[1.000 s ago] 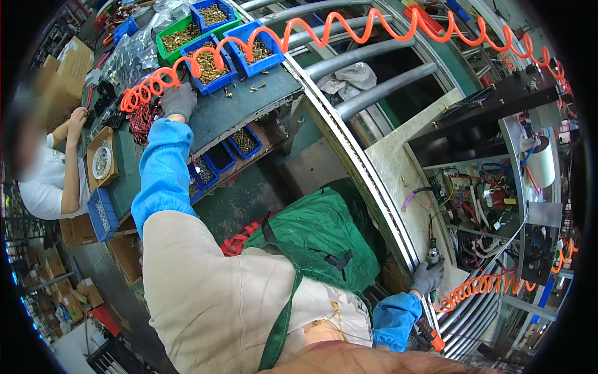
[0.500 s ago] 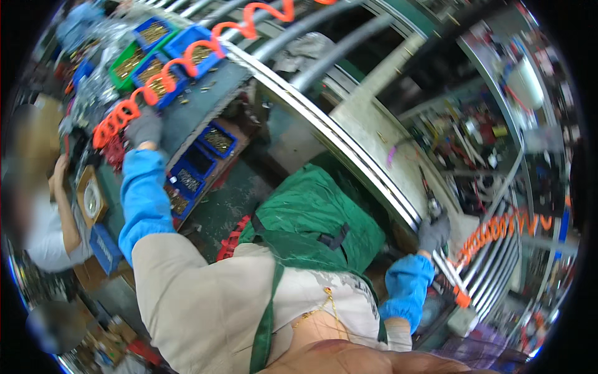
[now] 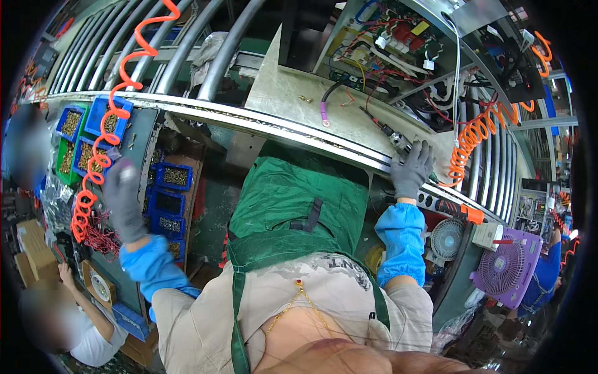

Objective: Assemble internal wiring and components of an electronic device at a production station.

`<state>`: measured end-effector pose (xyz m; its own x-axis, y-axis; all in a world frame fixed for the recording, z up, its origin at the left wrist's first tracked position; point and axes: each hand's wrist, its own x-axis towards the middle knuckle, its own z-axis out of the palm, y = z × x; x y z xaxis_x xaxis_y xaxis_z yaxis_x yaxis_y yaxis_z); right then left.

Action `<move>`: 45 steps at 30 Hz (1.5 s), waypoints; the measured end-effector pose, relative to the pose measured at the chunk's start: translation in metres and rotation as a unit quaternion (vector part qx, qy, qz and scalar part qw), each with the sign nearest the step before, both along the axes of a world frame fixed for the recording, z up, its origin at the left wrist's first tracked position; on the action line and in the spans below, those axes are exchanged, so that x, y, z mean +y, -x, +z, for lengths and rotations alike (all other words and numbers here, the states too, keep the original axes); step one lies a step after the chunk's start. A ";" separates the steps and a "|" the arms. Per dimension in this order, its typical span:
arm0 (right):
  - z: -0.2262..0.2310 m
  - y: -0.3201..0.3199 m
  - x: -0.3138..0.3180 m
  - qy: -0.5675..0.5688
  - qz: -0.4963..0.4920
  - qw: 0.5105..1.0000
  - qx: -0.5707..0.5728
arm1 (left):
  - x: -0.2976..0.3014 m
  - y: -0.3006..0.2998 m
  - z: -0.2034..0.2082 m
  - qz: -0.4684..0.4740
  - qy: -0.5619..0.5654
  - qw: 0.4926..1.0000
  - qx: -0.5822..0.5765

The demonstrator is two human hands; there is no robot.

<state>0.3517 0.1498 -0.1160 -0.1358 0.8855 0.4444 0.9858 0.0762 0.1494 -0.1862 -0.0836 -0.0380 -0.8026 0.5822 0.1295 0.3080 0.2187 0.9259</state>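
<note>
My left hand (image 3: 123, 202), in a grey glove and blue sleeve, is over the left bench beside a coiled orange air hose (image 3: 81, 215) and a bundle of thin red wires (image 3: 103, 242). Motion smears its fingers, so I cannot make out whether they hold anything. Blue trays of small brass-coloured fasteners (image 3: 90, 156) stand just beyond it. My right hand (image 3: 411, 171), gloved likewise, is closed over a slim air screwdriver (image 3: 396, 138). The tool lies slanted at the pale board's near edge, its thin tip pointing far left. Part of its body is hidden under my glove.
An open metal cabinet with wiring (image 3: 405, 43) stands on the pale board (image 3: 280, 93), near a purple-sleeved cable (image 3: 324, 112). Metal rollers (image 3: 230, 47) run beyond the rail. A purple fan (image 3: 507, 265) stands right. Another person's arm (image 3: 84, 299) reaches in at left.
My view has swung right, bringing the cabinet and fans into clearer sight. My left hand has come away from the trays and wires toward me. My right hand stays at the air screwdriver.
</note>
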 end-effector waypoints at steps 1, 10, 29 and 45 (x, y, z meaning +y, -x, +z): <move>0.004 0.008 -0.003 -0.061 0.058 0.996 0.031 | 0.031 -0.040 0.009 -0.069 0.010 0.996 -0.059; 0.021 0.126 -0.038 0.314 0.141 0.700 0.626 | 0.181 -0.237 -0.055 -0.426 -0.005 0.816 -0.389; 0.009 0.138 -0.014 0.228 0.050 0.528 0.817 | 0.178 -0.246 -0.062 -0.384 -0.132 0.880 0.245; 0.010 0.136 -0.019 0.364 0.364 0.839 0.175 | 0.192 -0.189 -0.061 -0.663 0.194 0.610 0.388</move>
<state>0.2158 0.1307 -0.1061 -0.7328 0.6784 -0.0533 0.6117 0.6225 -0.4882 0.0029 0.1088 -0.0993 0.6226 0.7607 -0.1837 0.7652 -0.5426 0.3467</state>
